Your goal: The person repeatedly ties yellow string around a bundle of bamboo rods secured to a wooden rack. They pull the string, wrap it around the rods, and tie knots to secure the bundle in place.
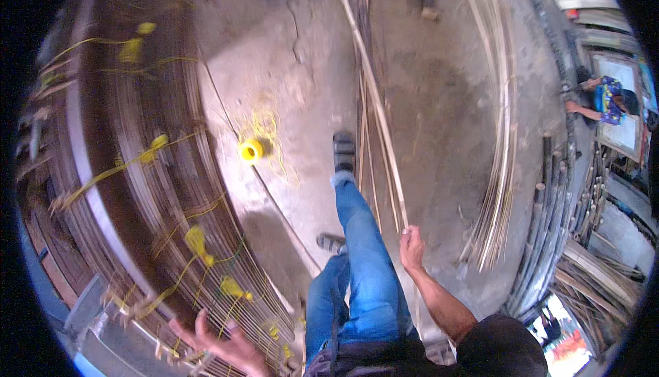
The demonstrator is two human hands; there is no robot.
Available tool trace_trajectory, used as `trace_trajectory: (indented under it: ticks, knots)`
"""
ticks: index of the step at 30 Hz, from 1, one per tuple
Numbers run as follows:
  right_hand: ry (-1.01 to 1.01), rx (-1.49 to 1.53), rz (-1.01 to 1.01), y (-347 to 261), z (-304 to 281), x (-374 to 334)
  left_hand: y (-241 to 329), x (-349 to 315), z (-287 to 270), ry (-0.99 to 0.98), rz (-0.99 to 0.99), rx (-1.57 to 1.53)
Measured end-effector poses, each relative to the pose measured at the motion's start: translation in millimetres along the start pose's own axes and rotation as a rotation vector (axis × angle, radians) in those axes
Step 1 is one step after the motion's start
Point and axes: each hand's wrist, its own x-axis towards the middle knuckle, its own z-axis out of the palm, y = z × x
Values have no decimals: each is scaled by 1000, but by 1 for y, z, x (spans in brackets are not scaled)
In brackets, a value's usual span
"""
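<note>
Firmly, the right grip (412, 245) held a long pale strip (371, 85)

Lettering was hard to judge: the co-worker's patterned shirt (608, 100), blue with yellow patches, and the bright red-and-white patch (566, 339) at the lower right were too small and blurred for any writing to be read.

The right grip was narrow, its fingers curled round the near part of the strip, just beyond the person's left-and-right stance in blue jeans (374, 267). The bare right forearm (443, 305) slanted up and inward from a dark sleeve (501, 346). From the fingers the strip ran away over the concrete floor (302, 82) to the top edge, beside several thin dark strips (364, 123).

The left grip (230, 346) was wide, fingers spread apart, at the lower left beside a large stack of long brown strips (154, 102); whether it touched them could not be told. Yellow ties (198, 243) crossed that stack.

A yellow spool (244, 149) sat on the floor between the stack and the feet, next to a loose tangle of yellow string (264, 123). Well to the right of the held strip lay a fanned bunch of pale strips (504, 116), with dark poles (539, 216) beyond.
</note>
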Motion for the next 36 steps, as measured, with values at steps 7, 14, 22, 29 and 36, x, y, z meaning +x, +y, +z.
trace_trajectory:
  ticks: [7, 14, 22, 29, 36]
  knots:
    - [56, 533, -451, -315, -107, 20, 66, -243, 33, -1301, -62, -1046]
    - [202, 413, -1131, -423, -148, -147, 35, -137, -38, -498, -225, -1325]
    - [-361, -393, -485, -113, -40, -144, -126, -70, -182, -238, -124, -828]
    - [-540, -437, -43, 23, -64, -146, -262, -194, -188, -57, -206, -409]
    - [-547, -354, -3, -55, -44, -43, -195, -159, -279, -540, -447, -98]
